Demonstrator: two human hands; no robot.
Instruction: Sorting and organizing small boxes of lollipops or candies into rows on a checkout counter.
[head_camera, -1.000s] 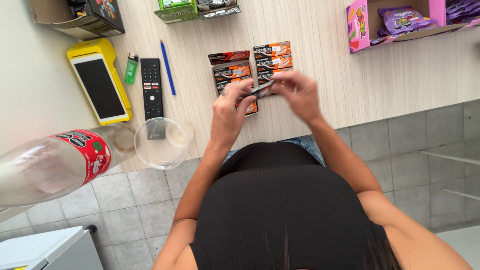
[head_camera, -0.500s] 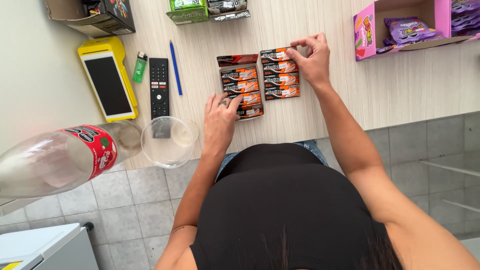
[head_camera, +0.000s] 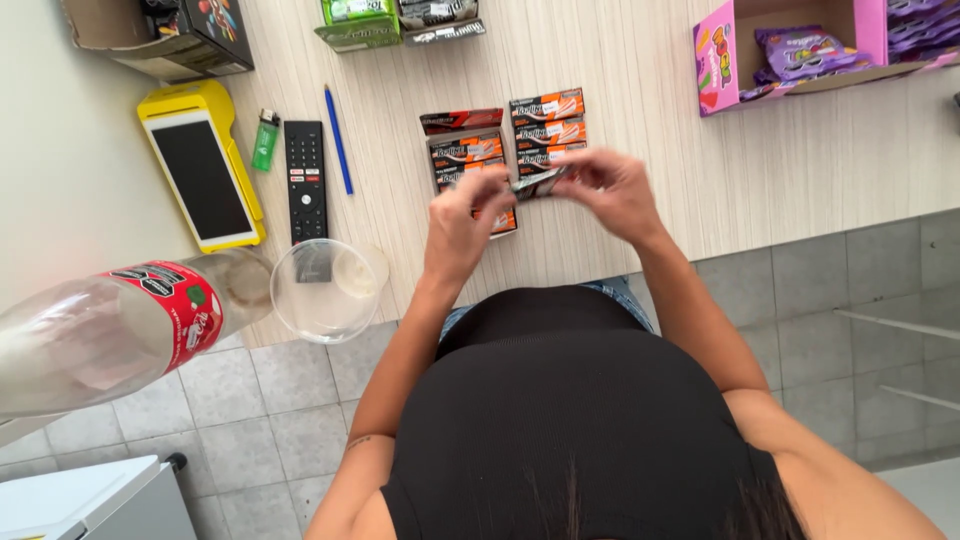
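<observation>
I pinched a light, probably stiff small pack (head_camera: 535, 183) by its ends between both hands' fingers (head_camera: 500, 188) above the bench (head_camera: 640, 240).

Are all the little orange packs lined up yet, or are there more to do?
Two columns of orange packs already lie on the wooden counter. The left hand and right hand hold one dark pack between them above the rows, not yet laid down. No other loose packs show.
</observation>
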